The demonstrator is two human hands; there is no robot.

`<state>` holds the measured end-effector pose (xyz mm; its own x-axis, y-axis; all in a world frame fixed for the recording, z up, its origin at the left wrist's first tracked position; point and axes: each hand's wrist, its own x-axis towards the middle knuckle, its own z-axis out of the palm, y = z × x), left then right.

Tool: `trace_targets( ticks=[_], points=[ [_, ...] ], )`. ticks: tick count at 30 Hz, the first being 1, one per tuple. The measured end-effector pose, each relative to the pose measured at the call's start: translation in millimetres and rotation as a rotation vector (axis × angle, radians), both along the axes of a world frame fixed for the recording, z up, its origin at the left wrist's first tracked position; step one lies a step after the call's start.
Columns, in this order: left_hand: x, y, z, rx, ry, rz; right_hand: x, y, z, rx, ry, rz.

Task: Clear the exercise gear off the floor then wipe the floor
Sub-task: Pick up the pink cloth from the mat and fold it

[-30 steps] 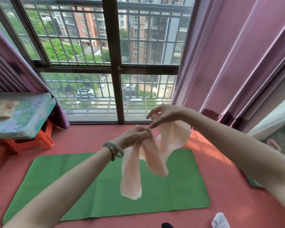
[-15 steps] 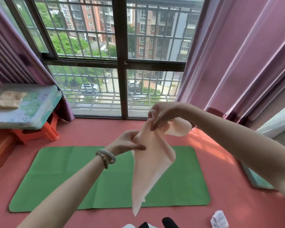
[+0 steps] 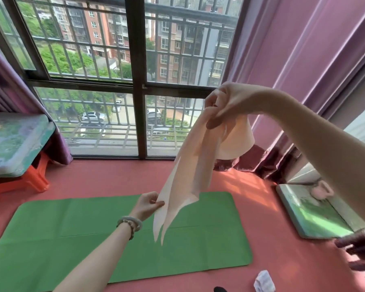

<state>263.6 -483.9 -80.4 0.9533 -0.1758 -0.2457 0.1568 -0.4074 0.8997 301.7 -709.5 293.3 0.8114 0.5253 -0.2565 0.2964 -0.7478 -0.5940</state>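
A long pale peach elastic band [image 3: 188, 165] hangs stretched between my two hands, above the floor. My right hand [image 3: 226, 104] is raised high and pinches its upper end; a loop of the band bulges out behind that hand. My left hand [image 3: 148, 204], with a bracelet on the wrist, is lower and pinches the band near its bottom edge. Two pointed ends dangle below. Under them a green exercise mat [image 3: 93, 232] lies flat on the red floor [image 3: 268, 260].
A padded board on an orange stool [image 3: 19, 182] stands at the left. A mirror-like panel [image 3: 312, 213] with a pink kettlebell [image 3: 322, 190] lies at the right by the purple curtain [image 3: 293, 60]. A white crumpled cloth [image 3: 264, 281] sits on the floor near me. Barred windows lie ahead.
My right hand has risen and moved right while my left hand has dropped, drawing the band out from a bunched loop into a long diagonal strip. The view has tilted up.
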Motion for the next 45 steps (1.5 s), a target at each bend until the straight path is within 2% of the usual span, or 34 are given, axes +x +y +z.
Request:
trace_targets(
  ticks=[7, 12, 16, 22, 25, 27, 30, 34, 38, 42, 45],
  points=[
    [9, -28, 1, 0.057, -0.125, 0.066, 1, -6, 16, -0.053, -0.072, -0.027],
    [-8, -35, -13, 0.154, -0.34, 0.222, 0, -12, 33, -0.063, -0.161, -0.029],
    [-21, -34, -23, 0.125, -0.518, 0.088, -1, -20, 46, -0.059, -0.205, -0.034],
    [-44, -45, -27, 0.061, -0.328, -0.088, -3, -27, 57, -0.058, -0.232, -0.047],
    [-42, -49, -27, 0.072, -0.388, -0.057, -4, -32, 59, -0.057, -0.225, -0.07],
    [-38, -50, -25, 0.036, -0.39, 0.037, -4, -38, 59, -0.056, -0.215, -0.089],
    [-30, -45, -15, -0.124, -0.233, 0.136, -3, -53, 55, -0.073, -0.181, -0.153],
    [-20, -34, -7, -0.191, -0.026, -0.062, -6, -69, 35, -0.122, -0.09, -0.183],
    [-18, -49, 27, -0.089, -0.083, -0.234, -10, -67, 17, -0.15, -0.019, -0.132],
    [-20, -84, 83, -0.219, -0.153, -0.256, -8, -58, 9, -0.192, 0.01, -0.065],
    [-19, -99, 118, -0.424, -0.124, -0.333, -5, -55, 3, -0.221, 0.041, -0.037]
  ],
)
